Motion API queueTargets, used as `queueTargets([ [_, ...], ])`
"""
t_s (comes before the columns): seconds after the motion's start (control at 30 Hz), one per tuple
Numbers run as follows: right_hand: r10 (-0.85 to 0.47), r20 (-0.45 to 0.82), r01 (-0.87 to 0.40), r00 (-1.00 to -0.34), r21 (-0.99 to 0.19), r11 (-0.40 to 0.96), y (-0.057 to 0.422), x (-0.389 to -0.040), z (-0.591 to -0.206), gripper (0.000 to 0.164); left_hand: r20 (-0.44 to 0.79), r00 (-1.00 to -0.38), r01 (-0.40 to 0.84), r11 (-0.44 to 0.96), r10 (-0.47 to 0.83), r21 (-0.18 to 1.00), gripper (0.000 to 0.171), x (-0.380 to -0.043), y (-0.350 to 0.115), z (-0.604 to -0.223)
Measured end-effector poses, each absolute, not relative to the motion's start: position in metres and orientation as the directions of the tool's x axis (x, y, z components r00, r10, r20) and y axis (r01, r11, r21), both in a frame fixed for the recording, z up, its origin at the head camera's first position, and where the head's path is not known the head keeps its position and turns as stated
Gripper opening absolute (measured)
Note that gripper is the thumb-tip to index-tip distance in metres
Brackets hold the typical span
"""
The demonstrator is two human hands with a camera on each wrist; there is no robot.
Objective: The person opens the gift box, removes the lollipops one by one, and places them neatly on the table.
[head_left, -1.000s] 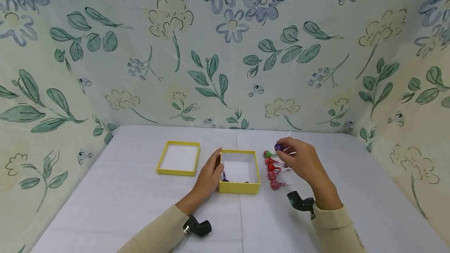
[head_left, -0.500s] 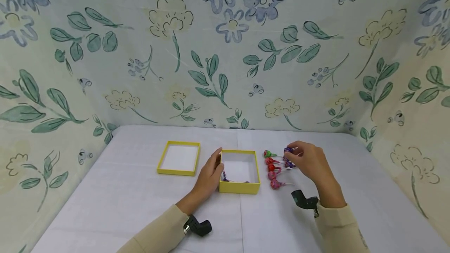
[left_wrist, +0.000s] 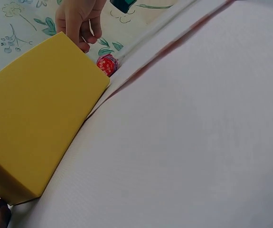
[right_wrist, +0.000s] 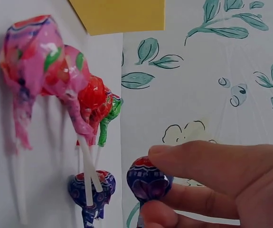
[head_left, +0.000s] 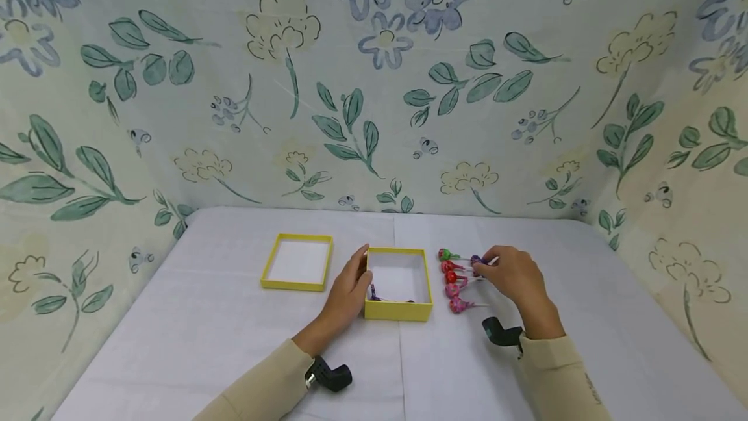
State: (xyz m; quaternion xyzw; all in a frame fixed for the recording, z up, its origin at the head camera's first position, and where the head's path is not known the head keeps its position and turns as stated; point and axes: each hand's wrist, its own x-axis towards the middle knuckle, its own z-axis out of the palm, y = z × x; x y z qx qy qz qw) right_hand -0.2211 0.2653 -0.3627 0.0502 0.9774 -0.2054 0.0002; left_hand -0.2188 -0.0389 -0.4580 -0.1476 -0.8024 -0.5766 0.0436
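Note:
My left hand (head_left: 349,288) grips the left side of an open yellow box (head_left: 398,312), which has a white inside. A purple-wrapped lollipop (head_left: 374,294) shows in the box's near left corner. Between thumb and fingers, my right hand (head_left: 517,275) pinches the head of a blue-purple lollipop (right_wrist: 148,180), close to the tabletop. Right beside it lies another blue-purple lollipop (right_wrist: 92,187). To their left runs a column of lollipops: green (head_left: 446,255), red (head_left: 450,277) and pink (head_left: 458,305), sticks pointing right.
The yellow-rimmed lid (head_left: 297,264), white inside, lies left of the box. A white cloth (head_left: 175,317) covers the table, and a floral-patterned curtain (head_left: 374,115) stands behind it. Black wrist cameras (head_left: 330,375) are strapped over both sleeves.
My right hand has carried the blue-purple lollipop rightward, then lowered it beside the ends of the other sticks. My left hand stays on the box.

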Motion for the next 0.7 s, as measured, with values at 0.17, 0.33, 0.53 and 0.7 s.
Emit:
queueTargets([
  [0.17, 0.098, -0.045, 0.107, -0.994, -0.398, 0.911, 0.267, -0.223, -0.365, 0.034, 0.245, -0.951, 0.292, 0.285, 0.188, 0.913, 0.052, -0.219, -0.038, -0.457],
  [0.33, 0.094, -0.061, 0.111, -0.994, -0.397, 0.911, 0.267, -0.224, -0.369, 0.034, 0.255, -0.949, 0.301, 0.288, 0.187, 0.909, 0.053, -0.22, -0.038, -0.457],
  [0.53, 0.092, -0.114, 0.13, -0.989, -0.398, 0.908, 0.268, -0.225, -0.372, 0.036, 0.244, -0.954, 0.288, 0.3, 0.177, 0.909, 0.052, -0.22, -0.038, -0.457],
  [0.7, 0.082, -0.148, 0.134, -0.986, -0.393, 0.91, 0.268, -0.225, -0.374, 0.037, 0.242, -0.953, 0.287, 0.293, 0.183, 0.912, 0.052, -0.22, -0.038, -0.458],
])
